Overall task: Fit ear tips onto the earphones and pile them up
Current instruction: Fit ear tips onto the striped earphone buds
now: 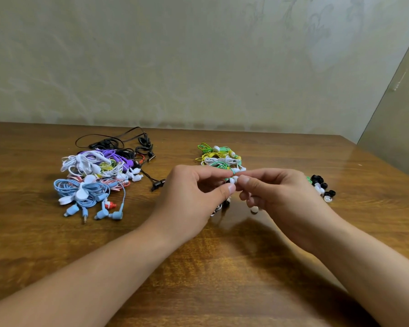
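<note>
Above the middle of the wooden table (198, 267) my left hand (194, 197) pinches a small white earbud (233, 180) between thumb and fingers. My right hand (276, 194) meets it from the right, its thumb and forefinger pinching a white ear tip at the bud. A black-and-white striped cable (219, 207) hangs below my hands. Another white ear tip (254, 209) shows under my right palm. A pile of green, yellow and white earphones (220, 156) lies just behind my hands. Loose black and white ear tips (322, 187) lie to the right.
A large tangled heap of blue, white, purple, red and black earphones (97, 178) covers the table's left side. A black earbud (157, 184) lies between that heap and my left hand. A pale wall stands behind the table, whose right edge runs diagonally.
</note>
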